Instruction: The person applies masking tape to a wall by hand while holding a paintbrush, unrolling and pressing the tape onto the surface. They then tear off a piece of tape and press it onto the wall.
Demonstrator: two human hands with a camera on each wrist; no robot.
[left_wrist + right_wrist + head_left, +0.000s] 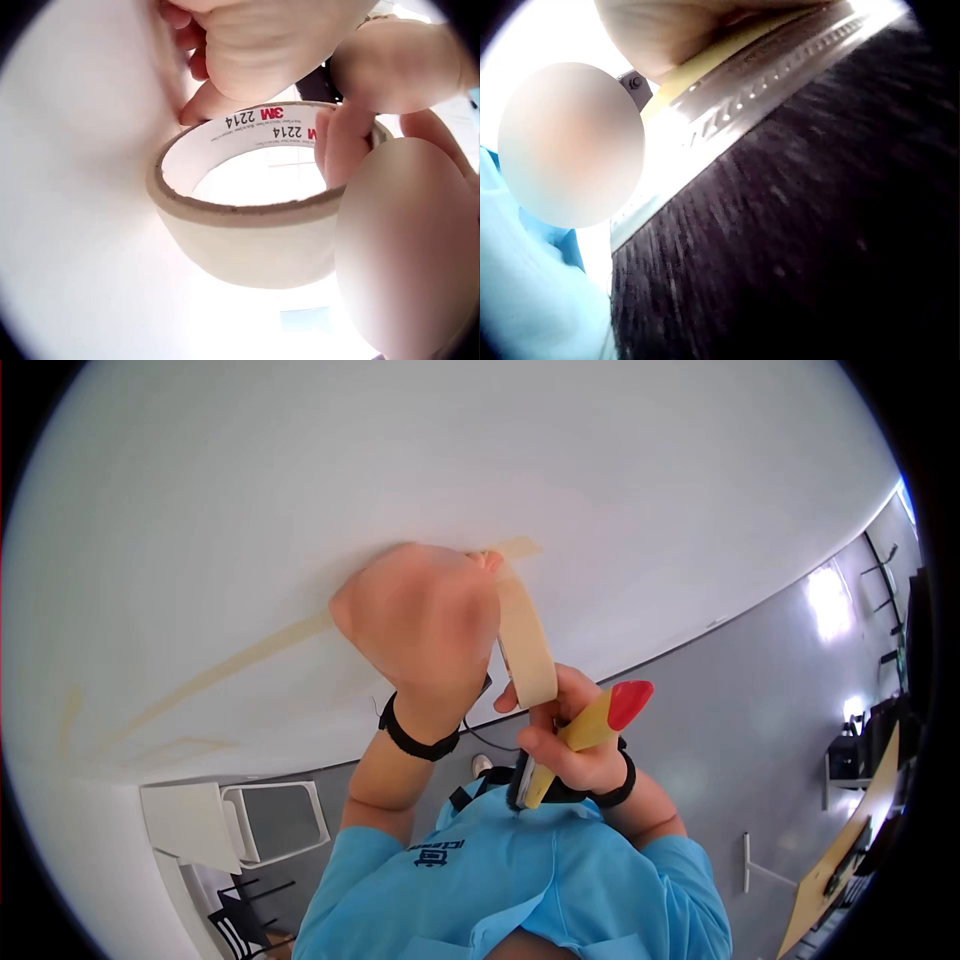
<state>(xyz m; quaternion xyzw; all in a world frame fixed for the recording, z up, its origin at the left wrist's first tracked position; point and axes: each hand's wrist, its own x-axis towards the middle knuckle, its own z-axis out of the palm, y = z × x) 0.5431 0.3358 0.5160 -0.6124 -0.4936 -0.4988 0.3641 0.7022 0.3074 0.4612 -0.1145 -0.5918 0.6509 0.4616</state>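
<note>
My left hand (420, 610) is up against the white wall (620, 480), its fingers curled at a strip of masking tape (522, 547). Its fingertips pinch close to the wall, beside the upper edge of a masking tape roll (530, 650); the exact hold is partly hidden behind the hand. The roll, marked 3M 2214 inside its core (262, 120), stands against the wall. My right hand (592, 768) holds the lower side of the roll, with fingers reaching into its core. That same hand also grips a wide paintbrush (592, 726) with a yellow, red-tipped handle and black bristles (802, 247).
A long tape line (220, 670) runs along the wall to the left, with shorter pieces near the corner. A white cabinet (195, 820) stands low at the left. At the right are the grey floor (700, 730) and a wooden-topped desk (840, 860).
</note>
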